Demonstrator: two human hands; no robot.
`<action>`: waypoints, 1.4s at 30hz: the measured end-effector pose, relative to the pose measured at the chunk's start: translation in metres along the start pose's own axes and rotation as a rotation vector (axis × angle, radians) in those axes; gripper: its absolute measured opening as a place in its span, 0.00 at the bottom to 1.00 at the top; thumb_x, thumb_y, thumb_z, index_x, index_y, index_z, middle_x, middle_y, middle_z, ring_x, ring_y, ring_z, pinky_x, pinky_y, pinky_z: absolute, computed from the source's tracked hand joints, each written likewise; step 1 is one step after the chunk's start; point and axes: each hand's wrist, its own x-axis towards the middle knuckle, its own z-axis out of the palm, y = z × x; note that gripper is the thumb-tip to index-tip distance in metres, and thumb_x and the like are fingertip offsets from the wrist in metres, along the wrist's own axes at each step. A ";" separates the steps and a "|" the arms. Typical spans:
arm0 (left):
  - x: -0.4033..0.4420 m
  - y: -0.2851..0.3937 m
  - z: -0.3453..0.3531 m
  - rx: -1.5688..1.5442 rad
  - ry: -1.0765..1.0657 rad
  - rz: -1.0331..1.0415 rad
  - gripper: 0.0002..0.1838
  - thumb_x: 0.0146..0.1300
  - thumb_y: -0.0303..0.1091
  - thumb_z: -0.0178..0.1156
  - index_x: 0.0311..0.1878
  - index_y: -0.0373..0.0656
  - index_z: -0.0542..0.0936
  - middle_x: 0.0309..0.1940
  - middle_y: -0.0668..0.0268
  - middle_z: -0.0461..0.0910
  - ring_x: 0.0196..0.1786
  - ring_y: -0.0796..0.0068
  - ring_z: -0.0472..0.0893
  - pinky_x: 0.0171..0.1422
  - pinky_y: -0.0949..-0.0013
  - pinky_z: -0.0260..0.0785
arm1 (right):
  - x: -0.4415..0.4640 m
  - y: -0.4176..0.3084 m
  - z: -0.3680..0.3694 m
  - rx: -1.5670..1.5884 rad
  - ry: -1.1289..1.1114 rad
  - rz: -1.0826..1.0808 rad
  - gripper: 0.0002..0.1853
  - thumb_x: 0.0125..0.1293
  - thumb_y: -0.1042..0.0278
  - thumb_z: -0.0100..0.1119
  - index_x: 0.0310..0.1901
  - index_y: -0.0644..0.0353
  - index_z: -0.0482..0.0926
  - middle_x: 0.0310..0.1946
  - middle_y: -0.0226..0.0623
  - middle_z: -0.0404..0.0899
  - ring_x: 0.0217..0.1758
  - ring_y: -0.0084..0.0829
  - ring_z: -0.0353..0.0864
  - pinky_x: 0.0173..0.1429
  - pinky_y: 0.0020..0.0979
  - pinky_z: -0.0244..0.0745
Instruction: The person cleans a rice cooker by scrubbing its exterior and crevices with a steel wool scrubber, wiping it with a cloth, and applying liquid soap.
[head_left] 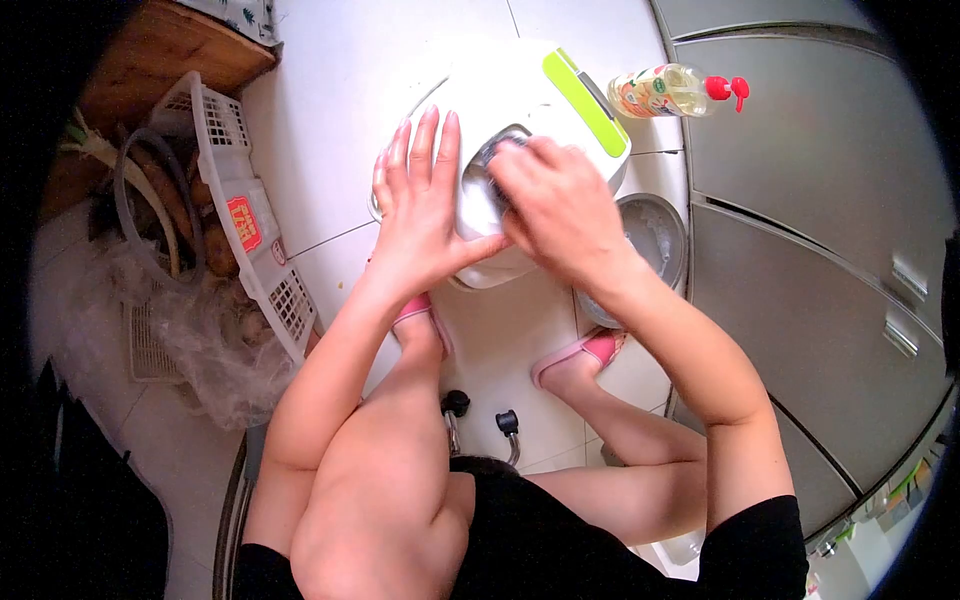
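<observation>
A white appliance or bin with a lime-green strip stands on the floor between my feet and the far tiles. My left hand lies flat on its left side, fingers spread and pointing away from me. My right hand is bent over the round opening in its top, fingers closed on a dark grey scrubber, which is partly hidden by the fingers. A grey basin sits just right of my right hand, partly covered by my wrist.
A clear bottle with a red pump stands at the upper right. Grey cabinet doors line the right side. On the left is a white plastic basket with vegetables and plastic bags. My feet in pink slippers are below.
</observation>
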 end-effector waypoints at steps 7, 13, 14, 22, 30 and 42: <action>0.000 -0.001 0.000 0.014 -0.002 0.002 0.72 0.35 0.52 0.76 0.83 0.44 0.45 0.82 0.48 0.43 0.83 0.41 0.42 0.83 0.38 0.32 | -0.001 -0.008 0.005 0.023 -0.066 0.008 0.18 0.51 0.68 0.66 0.45 0.59 0.75 0.50 0.38 0.80 0.55 0.39 0.76 0.56 0.39 0.72; 0.000 -0.001 0.000 0.002 0.005 0.004 0.72 0.37 0.55 0.77 0.83 0.45 0.45 0.82 0.49 0.43 0.83 0.41 0.42 0.82 0.37 0.33 | -0.002 -0.008 0.000 0.122 -0.104 -0.026 0.20 0.50 0.67 0.67 0.47 0.57 0.76 0.51 0.35 0.80 0.56 0.37 0.77 0.55 0.39 0.72; 0.000 0.000 0.000 0.008 0.003 -0.002 0.72 0.36 0.55 0.77 0.83 0.44 0.45 0.82 0.48 0.43 0.83 0.41 0.42 0.83 0.38 0.33 | -0.003 -0.005 0.000 0.115 -0.097 -0.004 0.21 0.50 0.68 0.67 0.48 0.57 0.76 0.51 0.34 0.80 0.56 0.38 0.76 0.56 0.39 0.72; 0.001 -0.002 0.002 0.034 0.008 0.010 0.73 0.38 0.62 0.76 0.83 0.43 0.45 0.82 0.48 0.43 0.83 0.41 0.42 0.82 0.37 0.32 | 0.003 -0.005 0.003 0.041 -0.033 0.008 0.12 0.52 0.69 0.61 0.40 0.57 0.77 0.39 0.37 0.79 0.48 0.37 0.78 0.51 0.37 0.72; -0.001 -0.002 0.002 0.018 0.005 0.016 0.74 0.36 0.61 0.77 0.83 0.43 0.45 0.82 0.49 0.43 0.83 0.41 0.41 0.82 0.36 0.32 | 0.003 0.004 -0.007 0.072 -0.040 0.089 0.18 0.50 0.67 0.67 0.45 0.56 0.77 0.43 0.35 0.81 0.51 0.39 0.77 0.52 0.40 0.73; 0.000 0.001 -0.002 -0.013 0.001 0.006 0.69 0.39 0.48 0.76 0.83 0.46 0.46 0.82 0.50 0.43 0.82 0.40 0.43 0.81 0.33 0.33 | 0.002 -0.015 0.003 0.199 -0.023 -0.053 0.14 0.51 0.64 0.67 0.39 0.56 0.77 0.37 0.34 0.81 0.49 0.37 0.78 0.52 0.39 0.72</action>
